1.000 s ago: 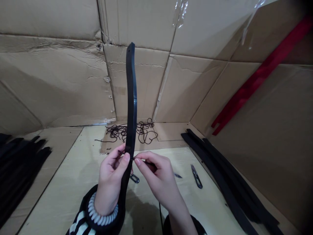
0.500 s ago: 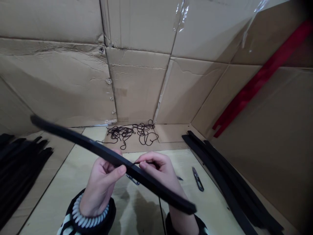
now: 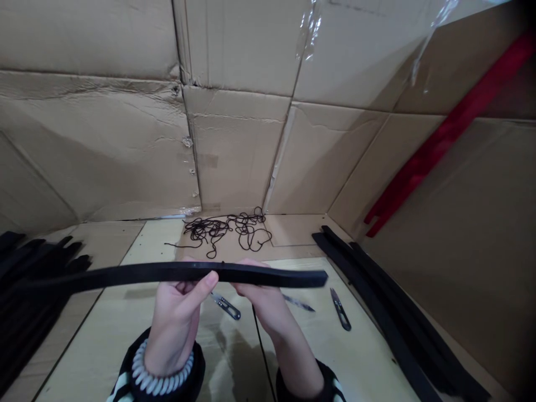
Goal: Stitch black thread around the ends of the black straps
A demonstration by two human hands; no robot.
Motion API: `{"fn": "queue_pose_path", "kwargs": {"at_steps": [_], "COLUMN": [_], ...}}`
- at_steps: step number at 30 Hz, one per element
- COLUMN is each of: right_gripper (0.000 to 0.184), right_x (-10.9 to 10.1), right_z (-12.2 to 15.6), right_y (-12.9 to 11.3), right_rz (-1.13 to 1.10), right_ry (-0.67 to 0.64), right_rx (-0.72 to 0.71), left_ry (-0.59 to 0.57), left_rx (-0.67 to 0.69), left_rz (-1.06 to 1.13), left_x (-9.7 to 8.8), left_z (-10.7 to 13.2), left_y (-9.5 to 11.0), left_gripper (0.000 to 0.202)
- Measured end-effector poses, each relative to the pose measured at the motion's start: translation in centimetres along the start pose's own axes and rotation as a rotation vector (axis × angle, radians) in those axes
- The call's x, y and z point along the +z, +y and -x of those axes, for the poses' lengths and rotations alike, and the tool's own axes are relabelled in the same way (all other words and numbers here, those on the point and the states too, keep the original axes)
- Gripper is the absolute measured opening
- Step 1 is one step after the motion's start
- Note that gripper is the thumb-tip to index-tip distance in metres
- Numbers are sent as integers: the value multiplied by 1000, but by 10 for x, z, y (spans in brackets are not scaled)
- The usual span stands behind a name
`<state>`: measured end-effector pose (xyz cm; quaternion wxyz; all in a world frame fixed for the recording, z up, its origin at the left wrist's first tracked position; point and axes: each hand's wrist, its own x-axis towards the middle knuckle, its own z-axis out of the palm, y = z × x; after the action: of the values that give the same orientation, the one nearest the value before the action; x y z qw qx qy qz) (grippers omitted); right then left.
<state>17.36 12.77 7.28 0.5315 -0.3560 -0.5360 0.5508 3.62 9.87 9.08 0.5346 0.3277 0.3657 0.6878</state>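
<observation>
A long, slightly curved black strip (image 3: 154, 273) lies across the front of me, nearly level. My left hand (image 3: 184, 312) is closed on it near its middle, thumb pressed on the front face. A dark loop of cord crosses the strip's top edge, just right of that thumb. My right hand (image 3: 266, 307) is behind and under the strip's right part, its fingertips largely hidden. From this hand a thin black cord (image 3: 264, 357) hangs down toward me. Thread snips (image 3: 226, 306) lie on the table beneath, between my hands.
Tangled dark cord (image 3: 209, 226) lies at the back. On the right are a second pair of snips (image 3: 340, 310), a pointed tool (image 3: 299, 303) and more black strips (image 3: 377, 312). Other black strips (image 3: 29, 301) pile at left. Cardboard walls (image 3: 234, 156) enclose the table; a red band (image 3: 444, 139) hangs right.
The strip has swung from a steep slant to nearly level, its left end dropping and its right end rising. My right hand has gone from pinching the cord in front to behind the strip.
</observation>
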Motion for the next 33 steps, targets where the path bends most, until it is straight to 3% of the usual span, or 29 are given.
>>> {"fn": "queue_pose_path", "kwargs": {"at_steps": [5, 8, 12, 15, 19, 21, 23, 25, 29, 33], "right_gripper": [20, 23, 22, 36, 51, 42, 27, 28, 20, 22], "right_x": [-10, -18, -40, -54, -47, -34, -23, -17, -16, -12], "right_z": [-8, -9, -4, 1, 6, 7, 8, 8, 8, 9], "right_y": [-1, -5, -9, -10, -14, -18, -22, -24, -26, -25], "right_rz": [-88, -83, -42, -90, -27, 130, 311, 422, 414, 399], "right_ry": [124, 123, -186, -412, -584, -529, -389, -305, -367, -335], "right_rx": [6, 22, 98, 160, 183, 172, 105, 34, 40, 39], "left_ry": [52, 10, -88, -120, -202, -241, -265, -276, -237, -166], "left_rx": [18, -27, -109, -157, -248, -264, -259, -247, -178, -144], "left_rz": [-26, -23, -60, -125, -281, -346, -399, -441, -436, -397], "left_x": [-4, -3, -5, -11, -16, -15, -14, -15, -20, -23], "left_z": [-2, -1, -1, -2, -4, -4, -5, -7, -11, -12], "left_y": [2, 2, 4, 8, 10, 9, 8, 6, 3, 3], "left_gripper": [28, 30, 33, 38, 48, 51, 50, 48, 49, 49]}}
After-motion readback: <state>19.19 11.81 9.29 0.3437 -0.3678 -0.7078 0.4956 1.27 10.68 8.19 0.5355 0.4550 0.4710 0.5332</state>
